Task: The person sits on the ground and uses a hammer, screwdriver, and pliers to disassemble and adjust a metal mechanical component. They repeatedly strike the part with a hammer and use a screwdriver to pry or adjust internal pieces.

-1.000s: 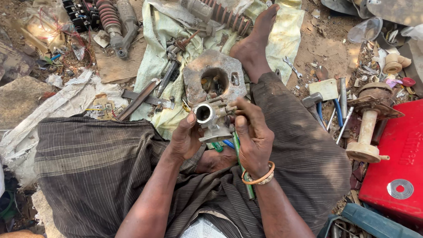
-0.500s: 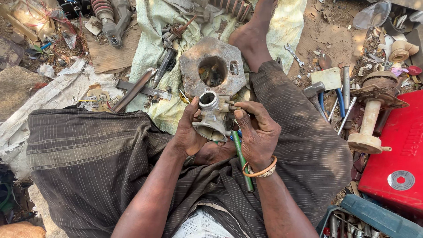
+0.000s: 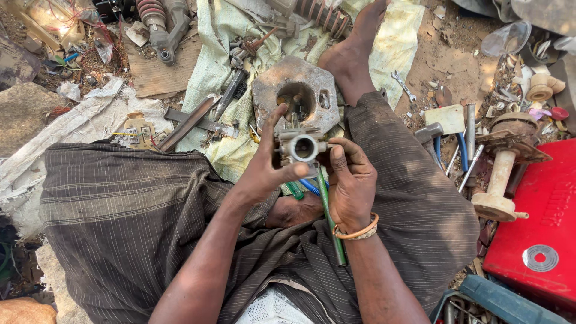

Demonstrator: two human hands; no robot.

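Note:
A small grey metal carburettor body (image 3: 302, 146) with a round bore facing up is held over my lap. My left hand (image 3: 267, 168) grips its left side, thumb under the front and fingers spread upward. Gripping the right side is my right hand (image 3: 350, 183), which also holds a long green-handled screwdriver (image 3: 329, 216) running down toward my wrist. Just beyond lies a rusty flat engine plate (image 3: 321, 117) with a round hole, on a pale green cloth (image 3: 210, 72). A blue handle (image 3: 310, 187) and a green handle (image 3: 294, 190) lie under the hands.
My bare foot (image 3: 351, 57) rests on the cloth beside the plate. Shock-absorber springs (image 3: 153, 18) and loose tools lie at the back left. A wrench (image 3: 403, 85), a worn spool-shaped part (image 3: 501, 180) and a red box (image 3: 540, 228) sit at the right.
The carburettor body has been turned in my hands, its bore now facing more toward me. My left fingers have spread upward. The view has shifted slightly.

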